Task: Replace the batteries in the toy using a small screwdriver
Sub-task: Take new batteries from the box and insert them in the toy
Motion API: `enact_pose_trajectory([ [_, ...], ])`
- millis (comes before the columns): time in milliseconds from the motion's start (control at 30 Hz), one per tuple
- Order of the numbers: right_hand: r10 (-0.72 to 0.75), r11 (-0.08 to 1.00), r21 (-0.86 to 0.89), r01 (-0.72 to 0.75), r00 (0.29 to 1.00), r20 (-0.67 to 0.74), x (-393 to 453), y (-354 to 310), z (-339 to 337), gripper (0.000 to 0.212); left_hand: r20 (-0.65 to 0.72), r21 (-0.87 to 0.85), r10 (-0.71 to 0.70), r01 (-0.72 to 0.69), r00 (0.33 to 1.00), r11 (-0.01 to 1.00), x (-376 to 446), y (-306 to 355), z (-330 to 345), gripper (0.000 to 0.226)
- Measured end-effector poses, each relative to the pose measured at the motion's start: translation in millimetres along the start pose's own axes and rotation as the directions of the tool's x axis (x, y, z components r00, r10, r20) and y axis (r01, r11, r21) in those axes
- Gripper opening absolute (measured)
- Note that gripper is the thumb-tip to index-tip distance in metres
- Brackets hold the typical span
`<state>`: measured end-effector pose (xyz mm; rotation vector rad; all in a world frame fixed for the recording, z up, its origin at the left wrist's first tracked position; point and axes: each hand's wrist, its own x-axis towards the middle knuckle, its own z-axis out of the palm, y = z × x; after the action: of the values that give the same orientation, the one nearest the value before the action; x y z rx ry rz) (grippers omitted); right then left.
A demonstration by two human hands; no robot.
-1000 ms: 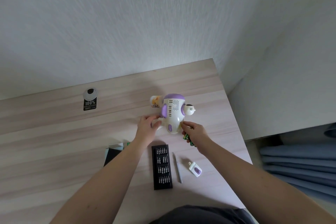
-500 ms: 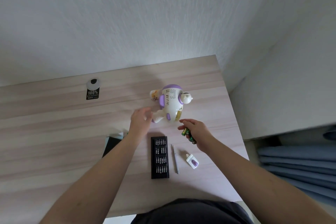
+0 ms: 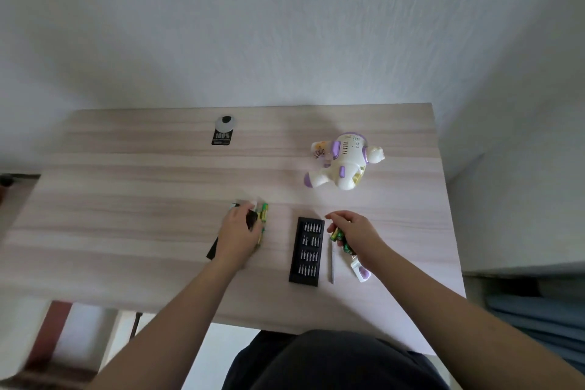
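Observation:
The white and purple toy point(image 3: 343, 161) lies on its side on the wooden table point(image 3: 126, 199), far right, with its battery bay open. My right hand point(image 3: 356, 231) is shut on green batteries point(image 3: 342, 239) beside the black bit case point(image 3: 306, 250). The thin screwdriver point(image 3: 332, 263) and the white and purple battery cover point(image 3: 361, 272) lie just under that hand. My left hand point(image 3: 239, 234) rests on a pack of green batteries point(image 3: 262, 218) and a black card; whether it grips them is unclear.
A black and white tag point(image 3: 222, 131) lies near the table's far edge. The wall runs right behind the table. Blue fabric point(image 3: 538, 320) sits low on the right, past the table's edge. My dark-clothed lap fills the bottom centre.
Both hands left the toy and drew back toward me. The left hand went down-left onto the battery pack. The right hand, still holding green batteries, moved down beside the bit case.

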<state>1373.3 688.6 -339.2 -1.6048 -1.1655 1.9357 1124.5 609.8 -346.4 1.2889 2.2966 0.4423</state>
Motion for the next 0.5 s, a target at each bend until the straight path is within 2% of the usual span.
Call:
enact_pose_trajectory([
  [167, -0.013, 0.999, -0.036, 0.014, 0.999, 0.042, 1.0, 0.2, 21.2, 0.016, -0.019, 0.128, -0.136, 0.138, 0.990, 0.982, -10.6, -36.2, -8.1, 0.069],
  [300, 0.002, 1.000, -0.027, -0.002, 1.000, 0.007, 4.9, -0.2, 41.3, 0.015, 0.071, 0.207, -0.179, 0.161, 0.981, 0.965, -8.2, -57.4, -8.2, 0.094],
  [367, 0.007, 1.000, -0.030, -0.008, 1.000, -0.022, 6.5, 0.1, 51.7, 0.016, 0.101, 0.184, -0.153, 0.133, 0.983, 0.974, -4.3, -66.8, -7.0, 0.093],
  [500, 0.020, 1.000, -0.014, -0.021, 0.996, -0.086, 8.8, 2.9, 80.9, 0.016, 0.148, 0.056, -0.063, 0.055, 0.987, 0.997, -0.3, -80.8, -8.0, 0.069],
])
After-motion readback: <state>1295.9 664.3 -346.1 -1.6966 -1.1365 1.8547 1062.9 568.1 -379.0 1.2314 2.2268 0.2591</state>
